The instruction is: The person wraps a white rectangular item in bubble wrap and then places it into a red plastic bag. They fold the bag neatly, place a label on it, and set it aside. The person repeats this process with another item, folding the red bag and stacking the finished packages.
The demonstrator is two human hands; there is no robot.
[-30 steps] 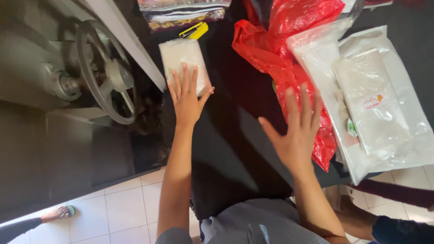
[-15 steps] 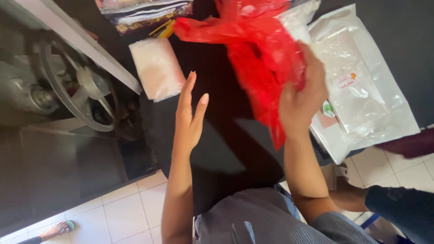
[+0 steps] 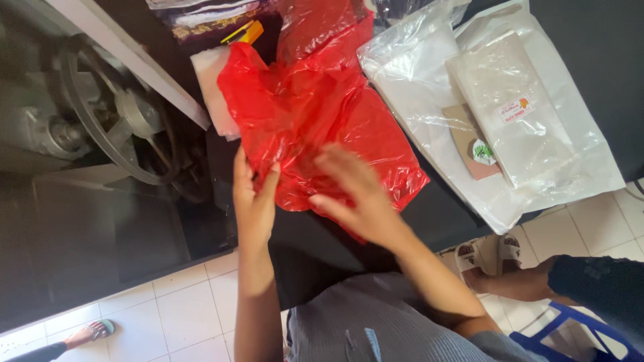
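Tabletop (image 3: 322, 248) (black) above white floor tiles (image 3: 174, 315)

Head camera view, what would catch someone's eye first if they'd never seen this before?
The red bag at the middle of the dark table stands out most, with the left hand and right hand at its near edge. To its right lies a stack of clear bags, pale against the table. At far left sits a grey metal wheel on a machine.
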